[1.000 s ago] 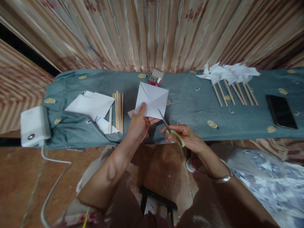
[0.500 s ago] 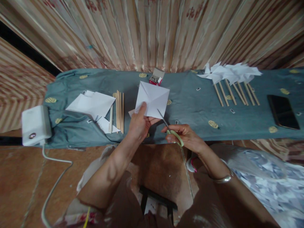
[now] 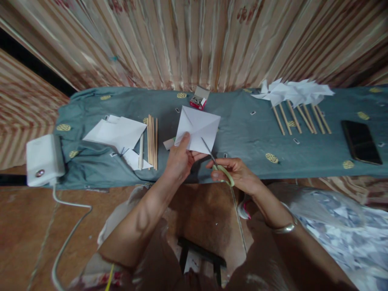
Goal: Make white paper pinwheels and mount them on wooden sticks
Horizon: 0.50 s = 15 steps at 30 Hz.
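White paper square (image 3: 202,123), creased along its diagonals, was held in the head view above the middle of the tabletop (image 3: 239,125), which a grey-green cloth with yellow pineapple motifs covered. The left hand (image 3: 181,159) pinched it at its near left part, thumb on the upper face and fingers underneath. The right hand (image 3: 235,173) was closed around the pale green handles of a pair of scissors (image 3: 226,173). One blade lay over the near edge of the square, its tip pointing towards the centre; whether the other blade was beneath the paper could not be told. A silvery bracelet (image 3: 285,229) circled the right wrist.

Just beyond the square stood an open red box of small metal pins (image 3: 198,102), its flap raised. To the left lay a row of wooden sticks (image 3: 152,143), with a thicker white stick (image 3: 141,151) beside them and loose white paper sheets (image 3: 119,131) further left. A white device (image 3: 45,161) with a cable (image 3: 75,205) occupied the left end. On the far right, several white paper pinwheels (image 3: 297,93) lay close together, their sticks pointing nearer, and a black smartphone (image 3: 361,142) lay to their right. At the near right, below the tabletop, was a translucent bag (image 3: 339,226) with white and bluish pieces.
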Available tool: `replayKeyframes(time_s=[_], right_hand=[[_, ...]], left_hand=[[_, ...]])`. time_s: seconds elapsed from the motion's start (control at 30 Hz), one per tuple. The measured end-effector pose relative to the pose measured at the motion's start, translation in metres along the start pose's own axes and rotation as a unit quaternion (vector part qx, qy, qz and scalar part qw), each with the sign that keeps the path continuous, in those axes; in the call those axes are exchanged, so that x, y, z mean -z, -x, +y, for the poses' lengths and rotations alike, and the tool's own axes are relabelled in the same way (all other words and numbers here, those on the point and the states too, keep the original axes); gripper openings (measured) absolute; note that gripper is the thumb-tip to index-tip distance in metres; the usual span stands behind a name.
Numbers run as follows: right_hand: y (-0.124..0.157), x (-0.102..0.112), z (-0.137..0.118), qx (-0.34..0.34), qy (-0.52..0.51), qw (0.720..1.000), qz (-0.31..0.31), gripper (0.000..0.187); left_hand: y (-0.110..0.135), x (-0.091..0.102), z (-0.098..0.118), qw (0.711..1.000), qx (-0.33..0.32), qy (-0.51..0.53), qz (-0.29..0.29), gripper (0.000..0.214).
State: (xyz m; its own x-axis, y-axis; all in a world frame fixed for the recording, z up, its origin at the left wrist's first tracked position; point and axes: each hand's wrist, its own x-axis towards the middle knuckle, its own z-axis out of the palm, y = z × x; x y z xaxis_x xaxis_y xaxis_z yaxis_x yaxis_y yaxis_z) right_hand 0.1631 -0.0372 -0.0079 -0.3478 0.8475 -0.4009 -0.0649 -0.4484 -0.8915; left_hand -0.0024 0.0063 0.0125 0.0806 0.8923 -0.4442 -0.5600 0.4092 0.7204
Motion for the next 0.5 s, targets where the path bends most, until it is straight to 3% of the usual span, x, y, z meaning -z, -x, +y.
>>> replayKeyframes(time_s=[0.5], right_hand=[[-0.0017, -0.0002, 0.0025, -0.008, 0.000, 1.000, 0.020, 0.044]], left_hand=[[-0.0017, 0.0030, -0.0052, 1.000, -0.004, 0.022, -0.012, 0.024]])
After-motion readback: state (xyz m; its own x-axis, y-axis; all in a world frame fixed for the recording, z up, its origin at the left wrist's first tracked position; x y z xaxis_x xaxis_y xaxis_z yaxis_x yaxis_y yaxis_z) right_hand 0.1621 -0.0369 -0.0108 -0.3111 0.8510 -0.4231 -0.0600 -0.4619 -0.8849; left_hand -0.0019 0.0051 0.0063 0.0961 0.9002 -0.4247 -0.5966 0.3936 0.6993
